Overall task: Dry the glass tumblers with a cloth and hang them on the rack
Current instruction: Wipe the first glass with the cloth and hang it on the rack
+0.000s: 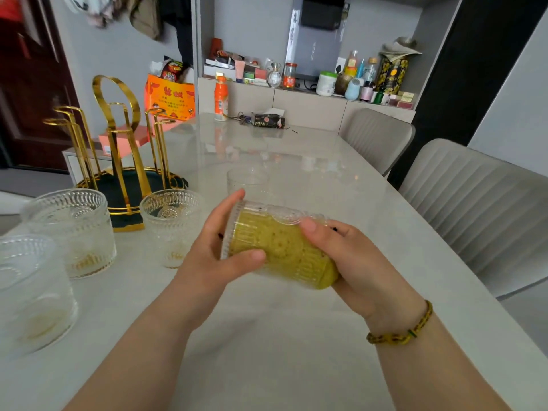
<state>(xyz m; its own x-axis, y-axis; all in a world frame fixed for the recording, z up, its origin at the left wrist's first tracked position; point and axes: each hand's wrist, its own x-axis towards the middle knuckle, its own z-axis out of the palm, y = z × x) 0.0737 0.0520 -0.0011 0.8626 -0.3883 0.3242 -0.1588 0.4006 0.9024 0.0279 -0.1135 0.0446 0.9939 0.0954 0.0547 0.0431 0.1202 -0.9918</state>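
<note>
A patterned glass tumbler (267, 215) lies on its side in both hands above the table, base to the left. A yellow-green cloth (284, 247) is stuffed inside it. My left hand (219, 247) grips the base end. My right hand (353, 262) holds the mouth end, where the cloth goes in. Three more tumblers stand upright at the left (172, 223) (74, 229) (26, 292), and another one (247, 180) stands behind the hands. The gold rack (118, 137) on its dark round tray stands at the left with nothing hanging on it.
The pale glossy table (296, 336) stretches ahead. At its far end are an orange bottle (221, 99), keys, a dark tissue pack (268, 120) and an orange bag (169, 97). Two grey chairs (474, 209) line the right side. A cluttered shelf sits at the back.
</note>
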